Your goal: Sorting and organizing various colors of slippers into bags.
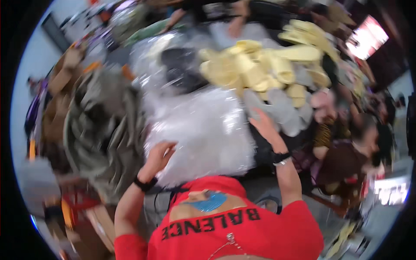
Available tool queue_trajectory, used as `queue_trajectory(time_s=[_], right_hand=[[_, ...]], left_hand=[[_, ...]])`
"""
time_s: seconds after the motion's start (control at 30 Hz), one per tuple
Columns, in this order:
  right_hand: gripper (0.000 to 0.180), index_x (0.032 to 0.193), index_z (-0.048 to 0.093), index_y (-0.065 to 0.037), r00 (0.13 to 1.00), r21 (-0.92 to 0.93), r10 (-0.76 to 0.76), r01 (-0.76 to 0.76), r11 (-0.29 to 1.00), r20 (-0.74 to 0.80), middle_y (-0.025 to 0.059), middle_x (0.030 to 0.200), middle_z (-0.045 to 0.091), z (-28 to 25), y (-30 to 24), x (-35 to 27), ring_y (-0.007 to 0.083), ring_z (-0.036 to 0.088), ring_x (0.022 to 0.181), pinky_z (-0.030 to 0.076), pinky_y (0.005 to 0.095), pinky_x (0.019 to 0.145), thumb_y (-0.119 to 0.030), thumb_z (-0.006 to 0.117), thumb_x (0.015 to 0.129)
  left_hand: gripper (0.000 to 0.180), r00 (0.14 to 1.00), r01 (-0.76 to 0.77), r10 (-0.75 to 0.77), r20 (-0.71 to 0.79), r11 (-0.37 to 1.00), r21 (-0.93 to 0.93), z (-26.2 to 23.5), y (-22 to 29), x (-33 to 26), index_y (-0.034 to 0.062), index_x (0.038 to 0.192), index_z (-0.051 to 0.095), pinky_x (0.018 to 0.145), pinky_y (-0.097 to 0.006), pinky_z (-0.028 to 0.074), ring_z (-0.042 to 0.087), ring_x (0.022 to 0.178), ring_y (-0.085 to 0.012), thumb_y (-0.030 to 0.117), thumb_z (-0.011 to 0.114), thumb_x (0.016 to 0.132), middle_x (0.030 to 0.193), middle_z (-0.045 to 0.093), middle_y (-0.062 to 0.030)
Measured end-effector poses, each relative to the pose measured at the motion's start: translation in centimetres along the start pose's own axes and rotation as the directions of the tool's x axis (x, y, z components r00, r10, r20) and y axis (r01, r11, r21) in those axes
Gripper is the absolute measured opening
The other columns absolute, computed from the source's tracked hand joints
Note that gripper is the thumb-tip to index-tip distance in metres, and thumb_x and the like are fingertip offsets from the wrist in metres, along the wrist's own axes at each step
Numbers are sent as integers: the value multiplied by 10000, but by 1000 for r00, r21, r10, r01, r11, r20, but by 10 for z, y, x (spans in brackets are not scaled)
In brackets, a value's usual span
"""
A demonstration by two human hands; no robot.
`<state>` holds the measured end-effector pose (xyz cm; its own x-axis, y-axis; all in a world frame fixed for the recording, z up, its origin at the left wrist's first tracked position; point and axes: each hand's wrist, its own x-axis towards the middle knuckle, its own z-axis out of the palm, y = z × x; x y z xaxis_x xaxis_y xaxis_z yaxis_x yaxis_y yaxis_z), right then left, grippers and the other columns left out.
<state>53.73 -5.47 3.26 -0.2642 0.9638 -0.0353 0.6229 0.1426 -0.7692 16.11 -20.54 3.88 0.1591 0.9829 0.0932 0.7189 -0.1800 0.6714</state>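
My left hand (160, 157) is over the near left part of a stack of clear plastic bags (197, 125). Its fingers are loosely bent, with a gap at the thumb and nothing seen in them. To the right of the stack my right hand (263, 125) reaches forward, fingers stretched out. Just beyond its fingertips lie pale grey-white slippers (286, 113), and I cannot tell if they touch. Behind these is a heap of pale yellow slippers (253, 69). Dark grey slippers (182, 67), seemingly under clear plastic, rest at the far end of the bags. Motion blurs the picture.
A large grey-green sack (102, 125) stands left of the bags, beside brown cardboard (60, 99). Across the table another person's arm (237, 19) reaches in. More people sit at the right (346, 156). Cardboard boxes (93, 234) lie at the lower left.
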Motion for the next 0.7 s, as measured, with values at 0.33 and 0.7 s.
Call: queue_trajectory(time_s=[0.33, 0.7], right_hand=[[702, 1389, 126, 28, 967, 257, 240, -254, 933, 83, 228, 1423, 198, 83, 49, -67, 313, 212, 1316, 192, 371, 1064, -232, 529, 876], [667, 1394, 136, 16, 939, 332, 291, -337, 881, 181, 179, 1413, 260, 79, 21, -67, 256, 295, 1276, 245, 331, 1033, -153, 514, 871]], left_hand=[[291, 545, 446, -117, -830, 879, 169, -107, -78, -66, 56, 1057, 553, 832, -408, 397, 520, 948, -330, 32, 492, 774, 973, 570, -150], [404, 656, 545, -199, -728, 792, 274, -134, -117, -40, 86, 1065, 552, 877, -403, 353, 392, 1112, -317, -39, 503, 684, 1106, 478, -131]])
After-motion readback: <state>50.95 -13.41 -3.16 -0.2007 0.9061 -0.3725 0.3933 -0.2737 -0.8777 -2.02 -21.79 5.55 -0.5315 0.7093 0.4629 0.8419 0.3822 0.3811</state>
